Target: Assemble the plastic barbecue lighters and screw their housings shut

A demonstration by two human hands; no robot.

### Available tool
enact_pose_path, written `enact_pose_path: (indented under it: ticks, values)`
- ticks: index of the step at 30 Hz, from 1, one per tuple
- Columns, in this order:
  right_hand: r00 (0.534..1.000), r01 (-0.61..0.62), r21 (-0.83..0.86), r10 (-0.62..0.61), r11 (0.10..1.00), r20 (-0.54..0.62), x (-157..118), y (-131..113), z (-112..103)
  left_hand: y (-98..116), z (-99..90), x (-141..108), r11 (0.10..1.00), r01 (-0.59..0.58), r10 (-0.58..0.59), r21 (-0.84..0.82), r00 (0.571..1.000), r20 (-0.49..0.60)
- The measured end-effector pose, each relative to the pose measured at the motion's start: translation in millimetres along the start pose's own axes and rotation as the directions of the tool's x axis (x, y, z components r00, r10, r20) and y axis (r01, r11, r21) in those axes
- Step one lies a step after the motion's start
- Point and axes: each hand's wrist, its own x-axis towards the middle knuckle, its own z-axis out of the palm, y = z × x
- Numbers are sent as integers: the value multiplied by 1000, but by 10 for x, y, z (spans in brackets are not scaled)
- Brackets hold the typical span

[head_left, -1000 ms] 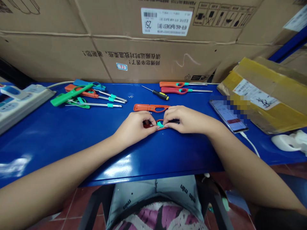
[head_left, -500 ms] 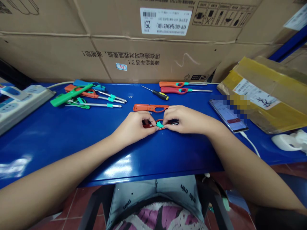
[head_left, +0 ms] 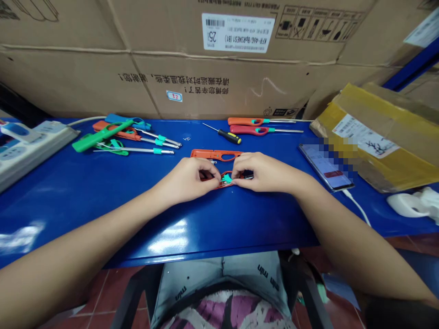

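Note:
Both hands are closed around an opened orange-red long-nosed lighter (head_left: 224, 184) on the blue table. My left hand (head_left: 192, 177) grips its handle end, the fingertips beside a green trigger (head_left: 227, 178). At the trigger's other side, my right hand (head_left: 259, 172) pinches the lighter near the start of its metal tube, most of which the hand covers. Just behind lies the separate orange half shell (head_left: 214, 154), its far end reaching the right hand. A small metal piece (head_left: 213, 161) shows between the shell and the left hand.
Behind stand a screwdriver (head_left: 229, 136), tiny screws (head_left: 186, 139) and two lighters (head_left: 252, 130). Several part-open lighters (head_left: 103, 137) lie left near a power strip (head_left: 32, 146). To the right are a phone (head_left: 325, 169) and a taped carton (head_left: 380, 137). A large cardboard box (head_left: 144, 100) borders the back.
My left hand has slid slightly left along the lighter, uncovering more around the green trigger. My right hand has barely moved and keeps its pinch.

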Motion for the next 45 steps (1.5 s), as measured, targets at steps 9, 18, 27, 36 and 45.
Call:
enact_pose_path:
  ticks: [9, 18, 27, 36, 45]
  values:
    - [985, 97, 22, -93, 995, -145, 17, -34, 81, 57, -170, -53, 969, -103, 94, 226, 994, 48]
    - [991, 97, 21, -95, 995, -92, 73, -81, 213, 2, -559, -61, 805, 42, -25, 591, 999, -37]
    - [994, 71, 49, -67, 996, -83, 70, -107, 235, -123, -389, 14, 834, -43, 75, 550, 997, -36]
    - [990, 103, 111, -90, 989, -111, 82, -90, 251, -196, -312, 59, 843, -29, 52, 537, 998, -28]
    - [995, 58, 192, -42, 980, -90, 87, -48, 239, 83, -458, -42, 964, 1, -51, 265, 981, 185]
